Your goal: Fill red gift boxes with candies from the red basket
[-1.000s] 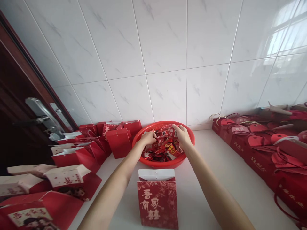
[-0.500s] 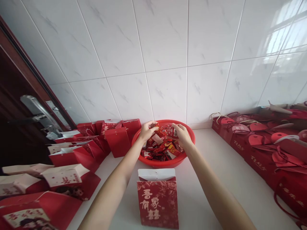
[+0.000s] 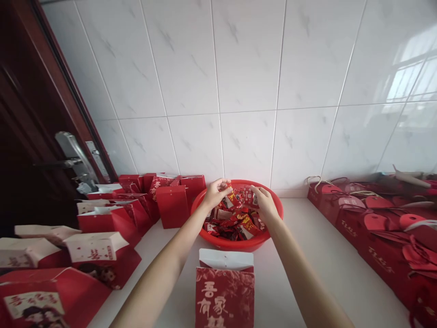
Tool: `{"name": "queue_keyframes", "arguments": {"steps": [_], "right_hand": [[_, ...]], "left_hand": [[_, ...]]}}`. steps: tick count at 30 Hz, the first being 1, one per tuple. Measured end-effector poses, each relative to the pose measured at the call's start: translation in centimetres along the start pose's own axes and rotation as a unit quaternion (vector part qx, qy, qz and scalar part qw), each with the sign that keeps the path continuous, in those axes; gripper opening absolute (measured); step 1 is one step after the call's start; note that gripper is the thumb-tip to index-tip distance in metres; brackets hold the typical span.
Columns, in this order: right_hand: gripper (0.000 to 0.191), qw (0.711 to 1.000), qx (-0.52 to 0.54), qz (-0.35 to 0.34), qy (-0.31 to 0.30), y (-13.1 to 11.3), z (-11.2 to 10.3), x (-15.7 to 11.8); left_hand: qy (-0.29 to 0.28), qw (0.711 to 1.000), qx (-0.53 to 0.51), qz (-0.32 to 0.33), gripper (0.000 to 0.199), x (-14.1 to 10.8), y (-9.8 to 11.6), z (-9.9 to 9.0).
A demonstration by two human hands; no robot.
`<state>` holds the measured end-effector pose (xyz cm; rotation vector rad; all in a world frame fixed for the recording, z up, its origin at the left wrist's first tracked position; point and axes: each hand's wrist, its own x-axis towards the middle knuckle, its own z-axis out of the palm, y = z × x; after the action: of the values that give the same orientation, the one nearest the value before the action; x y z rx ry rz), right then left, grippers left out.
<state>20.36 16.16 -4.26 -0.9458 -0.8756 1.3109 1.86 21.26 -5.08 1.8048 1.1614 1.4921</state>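
A red plastic basket (image 3: 239,243) stands against the tiled wall, holding many small wrapped candies (image 3: 235,223). Over its left half, my left hand (image 3: 216,193) pinches a red and yellow wrapped candy (image 3: 233,199). My right hand (image 3: 265,202), above the basket's right half, is closed on a red candy packet (image 3: 250,197) with pale print. In front of the basket, between my forearms, a red paper gift box (image 3: 225,291) stands upright with its white top flap raised. Its lower part runs out of view.
Several red gift boxes (image 3: 105,223) with opened tops crowd the left side. On the right, red boxes with cord handles (image 3: 355,241) stand in a long row. A dark door with a metal handle (image 3: 77,150) is at the left edge. White tiles (image 3: 246,146) rise behind the basket.
The whole view has tilted up, so the basket and front box appear lower. My left hand's candy now shows more clearly. Both hands remain over the basket.
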Motion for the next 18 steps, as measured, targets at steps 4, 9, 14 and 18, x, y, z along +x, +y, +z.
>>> {"name": "queue_keyframes", "arguments": {"steps": [4, 9, 14, 18], "right_hand": [[0.026, 1.0, -0.008, -0.006, -0.005, 0.5, -0.2, 0.4], [0.023, 1.0, -0.003, -0.003, -0.004, 0.0, 0.1, -0.2], [0.022, 1.0, -0.005, 0.001, 0.002, -0.5, 0.7, -0.7], [0.02, 1.0, -0.015, -0.006, 0.003, -0.4, 0.8, -0.7]], "left_hand": [[-0.007, 1.0, 0.012, 0.006, 0.028, -0.1, 0.0, 0.0], [-0.011, 1.0, 0.021, 0.0, 0.023, -0.2, 0.2, 0.0], [-0.021, 0.999, 0.047, -0.012, 0.023, -0.1, 0.0, 0.0], [-0.02, 0.996, 0.084, -0.037, 0.022, 0.3, -0.3, -0.2]]}}
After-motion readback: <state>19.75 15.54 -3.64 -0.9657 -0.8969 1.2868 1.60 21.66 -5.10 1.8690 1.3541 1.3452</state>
